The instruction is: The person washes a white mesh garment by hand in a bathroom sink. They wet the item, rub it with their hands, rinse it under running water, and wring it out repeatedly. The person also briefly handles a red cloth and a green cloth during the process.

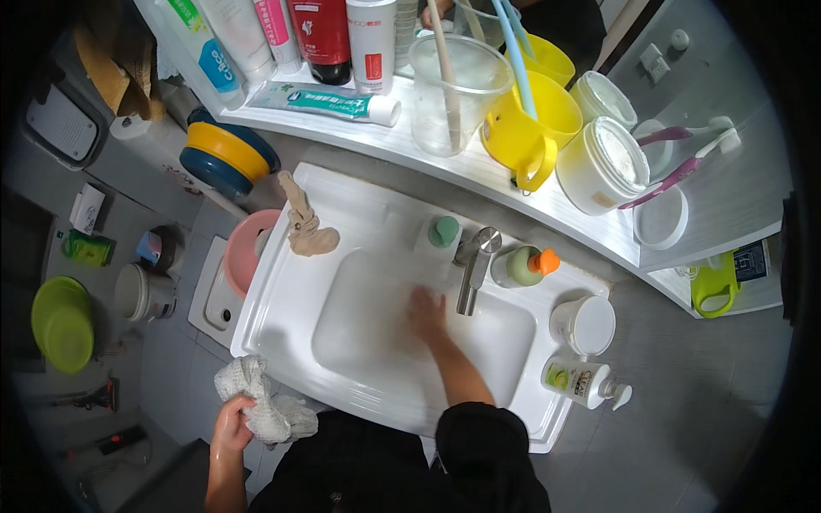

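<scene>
Yellow mug [528,128], clear cup [451,90] and toothpaste tube [329,103] line the shelf [479,175].

Small bathroom, seen from above. White shelf [479,175] runs along the wall behind the washbasin, crowded w/ bottles, tubes, a clear plastic cup [449,90], yellow mugs [534,128] and white jars. Above the shelf's back edge a mirror repeats the mugs. Floor [684,402] is grey tile, evenly lit. At the floor's left edge: green basin [62,323], white bucket [144,292], pink basin [244,250]. Blue-and-yellow bowls [227,154] stacked near the shelf's left end.
</scene>
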Motion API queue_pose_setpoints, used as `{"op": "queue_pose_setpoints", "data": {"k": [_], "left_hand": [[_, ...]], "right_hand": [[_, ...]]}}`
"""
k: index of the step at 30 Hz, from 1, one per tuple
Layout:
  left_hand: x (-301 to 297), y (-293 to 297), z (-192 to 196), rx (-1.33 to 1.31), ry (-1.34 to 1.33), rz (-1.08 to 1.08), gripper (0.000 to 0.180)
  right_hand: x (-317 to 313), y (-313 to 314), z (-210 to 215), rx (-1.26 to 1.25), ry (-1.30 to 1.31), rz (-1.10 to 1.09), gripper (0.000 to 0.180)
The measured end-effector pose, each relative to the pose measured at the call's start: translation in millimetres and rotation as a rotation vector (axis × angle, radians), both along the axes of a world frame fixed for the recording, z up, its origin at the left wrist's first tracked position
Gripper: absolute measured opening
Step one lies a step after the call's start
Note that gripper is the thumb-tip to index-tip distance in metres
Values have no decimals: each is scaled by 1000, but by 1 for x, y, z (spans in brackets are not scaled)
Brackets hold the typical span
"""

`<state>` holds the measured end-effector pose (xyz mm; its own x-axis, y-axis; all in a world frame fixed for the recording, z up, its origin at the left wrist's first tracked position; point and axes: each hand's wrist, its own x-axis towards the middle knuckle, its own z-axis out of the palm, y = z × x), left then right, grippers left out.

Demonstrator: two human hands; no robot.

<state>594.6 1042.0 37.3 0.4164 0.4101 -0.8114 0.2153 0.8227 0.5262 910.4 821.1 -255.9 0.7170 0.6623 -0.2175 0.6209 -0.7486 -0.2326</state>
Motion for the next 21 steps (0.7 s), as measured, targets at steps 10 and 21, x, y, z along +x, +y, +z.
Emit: {"op": "queue_pose_setpoints", "data": {"k": [10,21], "left_hand": [[12,-16,-2,-50,-91,22,28],[19,-5,-11,-96,-218,-5,27]], "right_hand": [[-90,-13,52,-332,109,106,53],[-16,-44,181,1357,2051,-109,15]]}}
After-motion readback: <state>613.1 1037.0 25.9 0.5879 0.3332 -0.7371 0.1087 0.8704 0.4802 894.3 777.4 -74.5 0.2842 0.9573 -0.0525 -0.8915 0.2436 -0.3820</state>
